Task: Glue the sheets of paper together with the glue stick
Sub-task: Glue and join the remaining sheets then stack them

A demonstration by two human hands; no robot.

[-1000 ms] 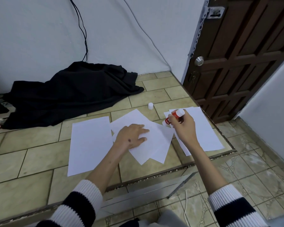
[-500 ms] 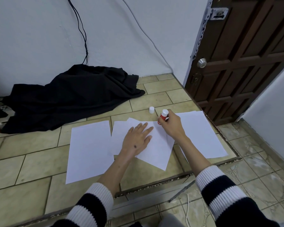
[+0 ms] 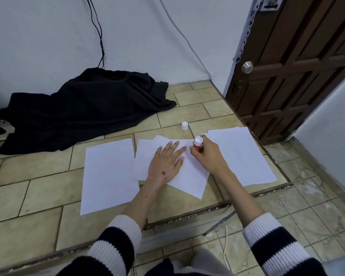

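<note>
Red glue stick [image 3: 197, 146] in right hand [image 3: 208, 156]

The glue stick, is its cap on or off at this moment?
Off. The white cap stands alone on the floor tile, apart from the glue stick, which the right hand grips over the paper.

A red glue stick [image 3: 197, 145] is gripped upright in the right hand [image 3: 208, 156], its white end uppermost, over the top edge of the overlapped middle sheets [image 3: 189, 176]. These sheets are pressed flat by the left hand [image 3: 164, 164], fingers spread. A single sheet [image 3: 108, 172] is laid at 9 o'clock, another [image 3: 245, 156] at 3 o'clock. A white cap [image 3: 184, 125] is stood on the tiled floor [image 3: 38, 188] at 12 o'clock, with a black cloth [image 3: 84, 108] heaped at 10 o'clock.
</note>
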